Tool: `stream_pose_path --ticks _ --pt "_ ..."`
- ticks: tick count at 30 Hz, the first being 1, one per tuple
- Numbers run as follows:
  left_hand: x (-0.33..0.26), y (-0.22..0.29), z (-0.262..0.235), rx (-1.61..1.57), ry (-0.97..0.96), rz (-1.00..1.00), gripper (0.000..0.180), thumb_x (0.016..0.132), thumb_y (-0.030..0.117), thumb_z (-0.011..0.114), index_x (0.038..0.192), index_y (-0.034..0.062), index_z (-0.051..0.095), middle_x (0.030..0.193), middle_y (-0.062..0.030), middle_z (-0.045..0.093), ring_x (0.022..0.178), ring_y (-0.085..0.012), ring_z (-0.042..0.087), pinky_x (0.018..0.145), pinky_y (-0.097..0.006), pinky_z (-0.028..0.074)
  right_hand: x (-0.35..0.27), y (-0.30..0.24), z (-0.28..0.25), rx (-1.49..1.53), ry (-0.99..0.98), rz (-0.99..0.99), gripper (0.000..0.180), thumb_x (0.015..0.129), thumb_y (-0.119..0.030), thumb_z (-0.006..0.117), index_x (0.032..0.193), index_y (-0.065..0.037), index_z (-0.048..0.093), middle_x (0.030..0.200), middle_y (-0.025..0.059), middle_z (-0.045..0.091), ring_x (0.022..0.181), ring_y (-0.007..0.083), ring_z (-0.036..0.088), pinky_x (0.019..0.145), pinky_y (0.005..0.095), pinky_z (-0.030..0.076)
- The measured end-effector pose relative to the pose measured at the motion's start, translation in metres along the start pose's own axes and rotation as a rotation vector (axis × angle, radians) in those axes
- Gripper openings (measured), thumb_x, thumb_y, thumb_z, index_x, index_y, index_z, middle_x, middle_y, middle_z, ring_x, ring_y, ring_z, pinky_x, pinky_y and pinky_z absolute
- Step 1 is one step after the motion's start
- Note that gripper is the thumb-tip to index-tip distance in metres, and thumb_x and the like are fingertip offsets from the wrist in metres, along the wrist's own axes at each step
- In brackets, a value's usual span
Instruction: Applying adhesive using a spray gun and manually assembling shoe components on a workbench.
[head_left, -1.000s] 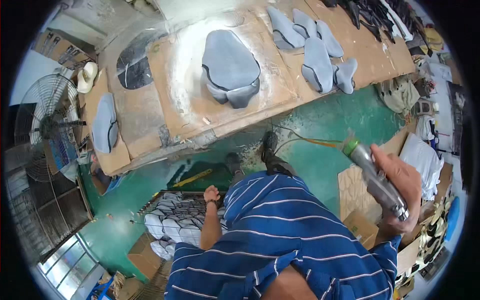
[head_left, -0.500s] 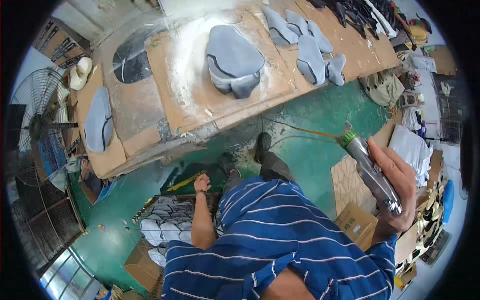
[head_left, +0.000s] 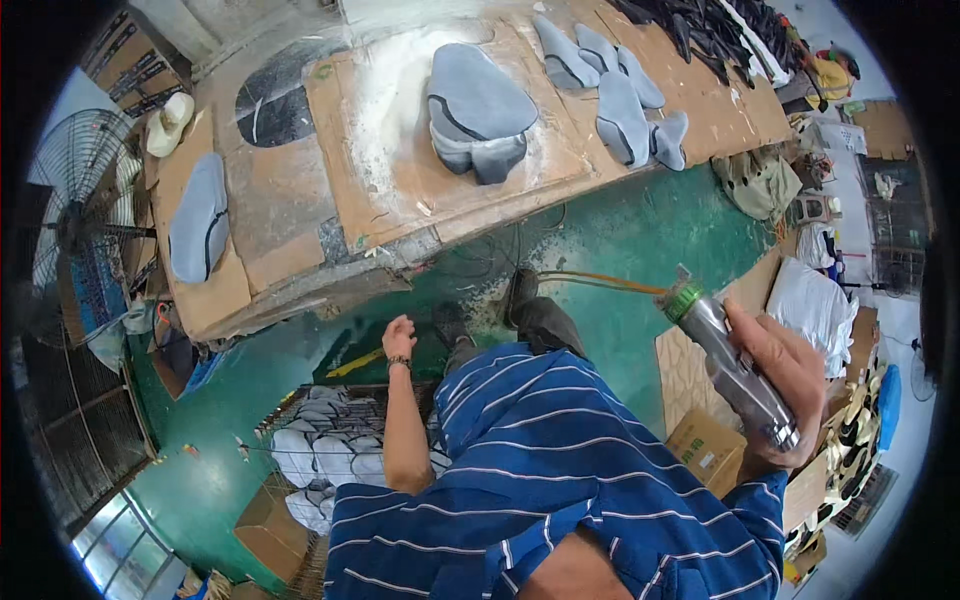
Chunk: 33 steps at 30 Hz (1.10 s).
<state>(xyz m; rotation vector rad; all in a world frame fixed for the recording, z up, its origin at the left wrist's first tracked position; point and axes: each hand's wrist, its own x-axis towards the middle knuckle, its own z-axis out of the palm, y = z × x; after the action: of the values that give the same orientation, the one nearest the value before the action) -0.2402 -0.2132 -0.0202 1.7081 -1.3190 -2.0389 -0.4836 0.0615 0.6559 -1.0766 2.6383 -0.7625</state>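
The spray gun point(head_left: 728, 368) is gripped in the right hand point(head_left: 785, 375), nozzle toward the counter point(head_left: 300, 200); the left hand point(head_left: 399, 335) hangs open, nearer it.

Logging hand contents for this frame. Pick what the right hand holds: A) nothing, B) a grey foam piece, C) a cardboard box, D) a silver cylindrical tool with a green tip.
D: the right hand is wrapped around a silver cylindrical tool with a green tip and an orange hose, while the grey foam pieces lie on the workbench.
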Motion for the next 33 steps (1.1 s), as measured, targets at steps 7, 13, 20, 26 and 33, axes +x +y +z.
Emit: stream_pose_path --ticks 7,13,20,26,33 --pt "-0.004 0.048 0.038 0.027 -0.006 0.151 0.027 0.096 0.020 0.073 0.120 0.0090 0.073 0.106 -0.0049 0.074 0.092 -0.0137 0.069 0.071 -0.031 0.056 -0.025 0.061 -0.001 0.021 0.054 -0.071 0.058 0.076 -0.022 0.076 0.129 0.001 0.070 0.079 0.0122 0.067 0.069 0.0225 0.065 0.064 0.0314 0.049" --pt "-0.043 0.229 0.184 0.273 0.121 0.861 0.039 0.093 0.023 0.074 0.127 0.0045 0.069 0.120 -0.0140 0.071 0.114 -0.0283 0.065 0.103 -0.041 0.048 -0.027 0.121 -0.023 0.040 0.027 -0.061 0.067 0.080 -0.038 0.066 0.130 0.007 0.067 0.081 0.0155 0.066 0.066 0.0277 0.065 0.062 0.0332 0.046" --pt "-0.030 0.397 0.273 0.935 0.270 1.548 0.045 0.077 0.024 0.084 0.119 0.0101 0.074 0.126 -0.0147 0.065 0.126 -0.0371 0.055 0.107 -0.048 0.045 -0.026 0.181 -0.058 0.149 0.179 0.065 0.065 0.077 -0.033 0.070 0.127 0.007 0.069 0.079 0.0143 0.065 0.068 0.0250 0.065 0.065 0.0309 0.045" --pt "-0.018 0.432 0.286 1.029 0.124 1.309 0.027 0.071 0.031 0.086 0.091 0.0129 0.082 0.127 -0.0072 0.066 0.127 -0.0324 0.056 0.107 -0.046 0.046 -0.008 0.239 -0.070 0.287 0.014 0.052 0.063 0.080 -0.029 0.066 0.133 0.005 0.066 0.082 0.0151 0.066 0.074 0.0272 0.066 0.067 0.0336 0.049" --pt "-0.054 0.480 0.313 1.212 -0.071 1.181 0.028 0.077 0.032 0.084 0.096 0.0118 0.082 0.131 -0.0090 0.067 0.125 -0.0313 0.059 0.106 -0.044 0.047 0.011 0.293 -0.063 0.430 0.002 0.062 0.069 0.069 -0.009 0.066 0.136 0.005 0.063 0.085 0.0165 0.065 0.075 0.0321 0.065 0.069 0.0362 0.050"
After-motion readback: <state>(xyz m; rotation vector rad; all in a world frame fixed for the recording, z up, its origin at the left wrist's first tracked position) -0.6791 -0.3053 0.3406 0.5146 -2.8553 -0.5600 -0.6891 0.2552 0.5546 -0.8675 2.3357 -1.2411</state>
